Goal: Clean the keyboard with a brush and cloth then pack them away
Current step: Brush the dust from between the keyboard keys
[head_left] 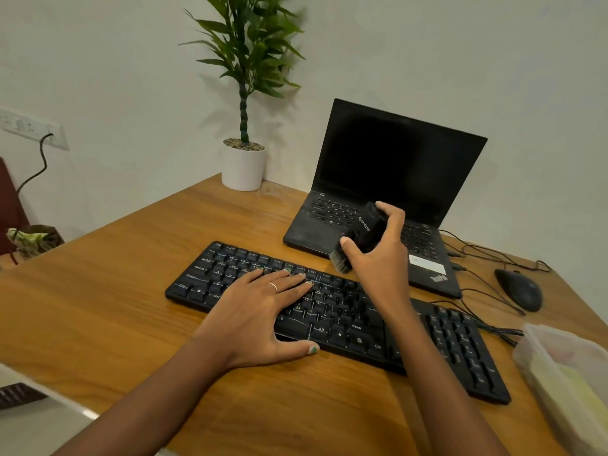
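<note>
On the wooden desk (131,258), the keyboard (329,311) is steadied by the flat, spread left hand (260,311); the brush (357,238), gripped in the right hand (378,248), is best swept lightly along key rows.

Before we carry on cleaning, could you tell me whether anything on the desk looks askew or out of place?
The long black keyboard lies diagonally across the wooden desk, with loose black cables trailing beside it; nothing looks spilled or damaged.

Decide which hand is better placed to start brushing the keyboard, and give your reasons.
Right. The right hand already grips the brush above the keyboard, bristles down, while the left hand rests flat on the keys.
</note>
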### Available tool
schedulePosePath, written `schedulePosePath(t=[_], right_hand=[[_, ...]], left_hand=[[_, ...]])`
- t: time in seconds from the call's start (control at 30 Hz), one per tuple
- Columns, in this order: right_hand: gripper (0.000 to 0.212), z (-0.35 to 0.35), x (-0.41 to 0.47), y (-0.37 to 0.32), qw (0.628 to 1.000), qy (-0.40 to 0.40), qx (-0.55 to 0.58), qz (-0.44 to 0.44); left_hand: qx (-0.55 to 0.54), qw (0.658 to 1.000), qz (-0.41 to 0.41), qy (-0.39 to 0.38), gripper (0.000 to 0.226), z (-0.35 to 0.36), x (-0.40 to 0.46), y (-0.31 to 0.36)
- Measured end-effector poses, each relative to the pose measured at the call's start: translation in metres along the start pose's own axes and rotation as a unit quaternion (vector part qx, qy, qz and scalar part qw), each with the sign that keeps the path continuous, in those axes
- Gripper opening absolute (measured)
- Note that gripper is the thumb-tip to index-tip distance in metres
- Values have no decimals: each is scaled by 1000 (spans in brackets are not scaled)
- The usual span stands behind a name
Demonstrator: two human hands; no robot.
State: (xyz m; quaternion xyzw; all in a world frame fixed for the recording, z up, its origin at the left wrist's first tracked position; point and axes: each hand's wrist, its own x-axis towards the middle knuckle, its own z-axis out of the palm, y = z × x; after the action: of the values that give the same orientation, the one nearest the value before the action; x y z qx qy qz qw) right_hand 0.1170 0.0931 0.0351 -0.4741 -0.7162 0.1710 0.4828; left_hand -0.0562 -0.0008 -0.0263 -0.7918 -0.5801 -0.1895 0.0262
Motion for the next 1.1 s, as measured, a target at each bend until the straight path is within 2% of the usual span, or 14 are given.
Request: schedulePosePath(t=[0.23,0.47,0.53,0.63,0.77,0.9,0.93,1.1], right_hand=[[69,0,-11,16,997,-21,-69,8],[64,-18,-2,4,981,-142,-125,39],[65,-17,-4,3,983,-130,-122,44],[72,-7,-12,6,992,-72,-107,6],[74,-5,-14,9,994,-68,-85,11],[69,-26,-2,2,975,-180,-103,85],[69,-28,-1,0,973,-187,-107,89],[73,-4,-17,-1,992,-69,-98,23]], left_hand=[[6,1000,2,2,97,1,1,-1],[10,1000,-3,2,101,1,1,-1],[10,1000,-3,2,100,1,0,-1],[10,1000,-3,4,99,1,0,0],[7,1000,-6,2,99,1,0,1],[1,1000,-8,-1,101,2,0,-1],[-1,1000,-7,-1,101,2,0,-1],[-4,1000,-10,3,100,3,1,0]])
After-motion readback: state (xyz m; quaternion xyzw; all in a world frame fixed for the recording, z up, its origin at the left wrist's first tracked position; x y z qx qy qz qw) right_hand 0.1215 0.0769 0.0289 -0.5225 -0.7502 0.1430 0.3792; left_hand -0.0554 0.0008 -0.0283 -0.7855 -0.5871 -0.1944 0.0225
